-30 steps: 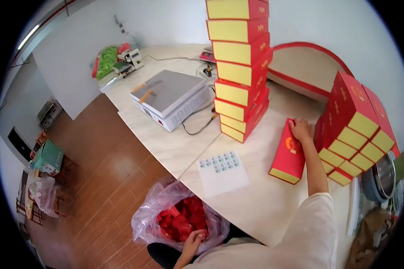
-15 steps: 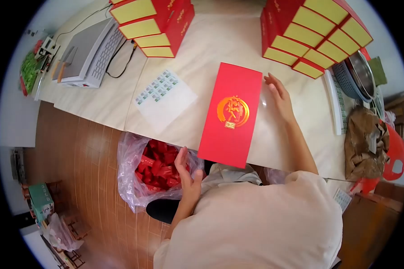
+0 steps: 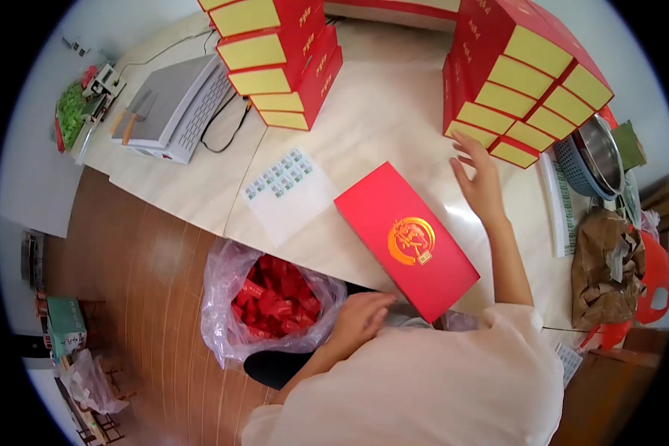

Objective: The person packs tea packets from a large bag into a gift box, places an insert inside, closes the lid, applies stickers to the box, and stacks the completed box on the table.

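On a pale marbled bench (image 3: 394, 100), a red, gold-printed rectangular box (image 3: 407, 239) is laid, its long axis slanted from far left to near right, flanked by empty fingers: loosely bent on the nearer left hand (image 3: 358, 320), spread on the right hand (image 3: 485, 182).

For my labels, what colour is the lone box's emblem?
The emblem is shiny orange-gold, best seen in the head view.

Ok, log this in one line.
left hand: empty, near red box | right hand: open, near box stack | red box: closed, at table edge
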`<state>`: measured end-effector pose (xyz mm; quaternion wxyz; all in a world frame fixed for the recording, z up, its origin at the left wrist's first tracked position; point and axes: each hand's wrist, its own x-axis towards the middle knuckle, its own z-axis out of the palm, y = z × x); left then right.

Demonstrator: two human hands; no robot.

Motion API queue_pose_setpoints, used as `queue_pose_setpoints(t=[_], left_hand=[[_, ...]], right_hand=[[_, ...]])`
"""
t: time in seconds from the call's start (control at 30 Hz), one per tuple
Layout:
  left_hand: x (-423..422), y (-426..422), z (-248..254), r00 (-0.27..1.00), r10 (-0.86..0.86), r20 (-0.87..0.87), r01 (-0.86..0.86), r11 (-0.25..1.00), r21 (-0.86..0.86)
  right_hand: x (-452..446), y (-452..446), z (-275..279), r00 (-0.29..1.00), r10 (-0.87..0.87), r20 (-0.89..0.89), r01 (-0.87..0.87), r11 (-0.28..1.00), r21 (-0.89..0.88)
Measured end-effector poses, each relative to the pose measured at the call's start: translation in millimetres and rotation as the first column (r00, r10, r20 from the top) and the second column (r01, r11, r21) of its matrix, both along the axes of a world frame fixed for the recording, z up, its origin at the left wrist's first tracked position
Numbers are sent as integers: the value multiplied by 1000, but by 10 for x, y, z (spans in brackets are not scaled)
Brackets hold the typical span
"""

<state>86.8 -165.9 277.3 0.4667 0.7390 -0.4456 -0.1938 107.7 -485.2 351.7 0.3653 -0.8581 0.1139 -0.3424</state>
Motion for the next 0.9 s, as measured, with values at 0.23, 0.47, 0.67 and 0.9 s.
queue_pose_setpoints(t=[0.23,0.47,0.67,0.9], left_hand=[[750,-240,49,844,533,47,-505,822,-263],[1148,-433,-197,914,364,-178,-397,892,-215],[706,45,-22,819,541,-191,-571,802,-177],[424,73,19,808,482,-339,-541,835,-103]], right_hand=[[-888,157,-147,922,-314,-227,310,949,-53],[-987,766,-496,941,-329,-81,339,913,225],[-571,37,-617,949,-305,73,273,919,286],[-77,-588,-707,999,14,-48,20,761,648]])
